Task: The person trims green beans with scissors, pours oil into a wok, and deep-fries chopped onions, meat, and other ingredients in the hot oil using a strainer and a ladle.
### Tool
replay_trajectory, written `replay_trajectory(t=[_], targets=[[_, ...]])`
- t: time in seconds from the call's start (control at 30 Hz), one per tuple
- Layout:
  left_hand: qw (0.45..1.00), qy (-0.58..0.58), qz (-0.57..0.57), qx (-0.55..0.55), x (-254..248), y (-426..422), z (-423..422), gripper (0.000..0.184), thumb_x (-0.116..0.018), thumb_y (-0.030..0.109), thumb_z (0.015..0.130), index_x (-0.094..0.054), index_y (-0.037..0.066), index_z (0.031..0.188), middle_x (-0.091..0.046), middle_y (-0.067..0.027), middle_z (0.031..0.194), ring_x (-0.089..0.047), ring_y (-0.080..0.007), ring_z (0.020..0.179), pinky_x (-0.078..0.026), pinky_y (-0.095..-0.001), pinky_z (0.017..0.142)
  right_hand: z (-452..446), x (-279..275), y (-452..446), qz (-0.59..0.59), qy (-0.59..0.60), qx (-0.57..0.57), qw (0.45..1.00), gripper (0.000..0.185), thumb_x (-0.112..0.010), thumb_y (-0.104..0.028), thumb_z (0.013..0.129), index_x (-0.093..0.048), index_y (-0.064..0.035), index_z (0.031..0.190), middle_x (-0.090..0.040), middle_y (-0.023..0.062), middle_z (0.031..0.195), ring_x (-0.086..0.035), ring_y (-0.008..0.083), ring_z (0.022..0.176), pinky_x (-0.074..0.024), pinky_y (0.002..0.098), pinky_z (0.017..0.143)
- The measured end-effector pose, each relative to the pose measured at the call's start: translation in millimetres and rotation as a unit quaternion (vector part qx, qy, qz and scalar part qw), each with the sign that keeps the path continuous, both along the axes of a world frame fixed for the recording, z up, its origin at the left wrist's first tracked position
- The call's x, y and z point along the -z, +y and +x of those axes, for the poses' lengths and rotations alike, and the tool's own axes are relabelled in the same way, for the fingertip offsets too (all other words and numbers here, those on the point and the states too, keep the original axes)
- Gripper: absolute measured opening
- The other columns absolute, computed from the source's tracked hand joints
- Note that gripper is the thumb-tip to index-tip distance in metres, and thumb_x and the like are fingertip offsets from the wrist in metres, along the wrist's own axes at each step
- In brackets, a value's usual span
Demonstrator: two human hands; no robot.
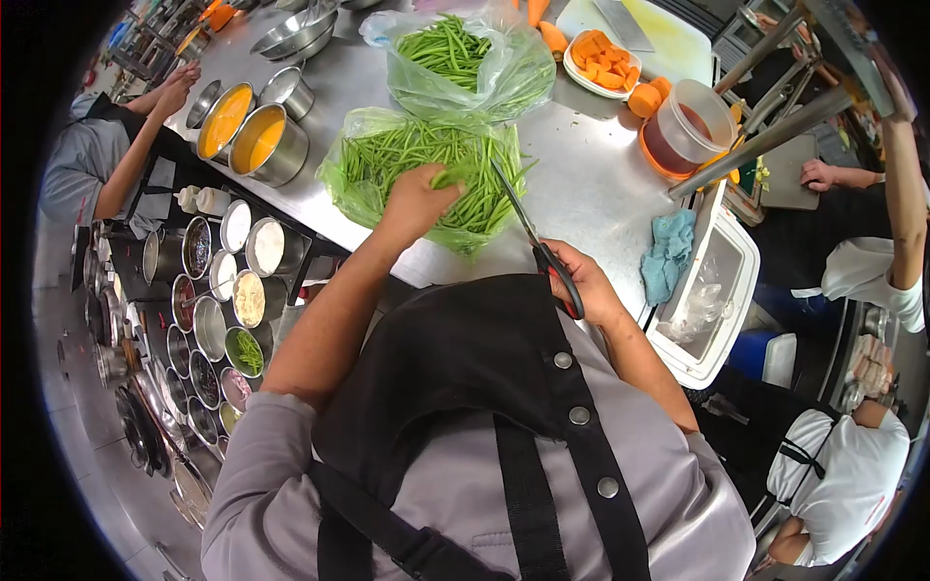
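Observation:
My left hand [418,201] is closed around a small bunch of green beans [451,175] above an opened plastic bag [351,201] full of more beans. In my right hand [578,274] is a pair of scissors [528,225] with black and red handles. Their blades point up and away from me, the tips at the right part of the bean pile. Whether the blades touch a bean I cannot tell. A second clear bag [523,66] of green beans stands just behind the first on the steel table [572,174].
Cut carrots fill a white container [603,64] near a cutting board with a knife [622,23]. Pots of orange liquid [260,138] stand at left. A blue cloth [668,254] and white cooler box [712,358] are at right. Other people work on both sides.

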State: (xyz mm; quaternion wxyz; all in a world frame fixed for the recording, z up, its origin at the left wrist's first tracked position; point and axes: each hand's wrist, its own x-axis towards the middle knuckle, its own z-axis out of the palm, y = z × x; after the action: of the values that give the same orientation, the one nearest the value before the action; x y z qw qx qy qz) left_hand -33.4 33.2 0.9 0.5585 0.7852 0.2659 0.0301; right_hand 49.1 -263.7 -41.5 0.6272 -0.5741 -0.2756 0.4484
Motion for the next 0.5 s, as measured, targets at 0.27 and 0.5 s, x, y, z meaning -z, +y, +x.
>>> replay_trajectory(t=[0.27,0.5], targets=[[0.897,-0.143,-0.382,-0.173,-1,-16,6,0.019,-0.067,0.009,0.088,-0.057,0.008,0.105,-0.062,-0.0041,0.089,-0.053,-0.0117,0.064,-0.041,-0.0289,0.051,-2,-28,-4,0.017,-0.03,-0.02,0.999,0.083,-0.074,-0.057,0.083,-0.049,-0.0017,0.139,-0.05,-0.0064,0.088,-0.045,0.0053,0.079,-0.0367,0.0204,0.071],[0.946,-0.09,-0.281,-0.137,-11,-13,7,0.016,-0.066,0.006,0.089,-0.058,0.008,0.102,-0.06,-0.0018,0.084,-0.051,-0.0104,0.058,-0.039,-0.0262,0.047,12,-37,-11,-0.069,-0.116,-0.036,0.99,0.076,-0.085,-0.03,0.078,-0.05,-0.0057,0.14,-0.05,-0.0046,0.073,-0.047,0.0082,0.067,-0.0396,0.0241,0.062]])
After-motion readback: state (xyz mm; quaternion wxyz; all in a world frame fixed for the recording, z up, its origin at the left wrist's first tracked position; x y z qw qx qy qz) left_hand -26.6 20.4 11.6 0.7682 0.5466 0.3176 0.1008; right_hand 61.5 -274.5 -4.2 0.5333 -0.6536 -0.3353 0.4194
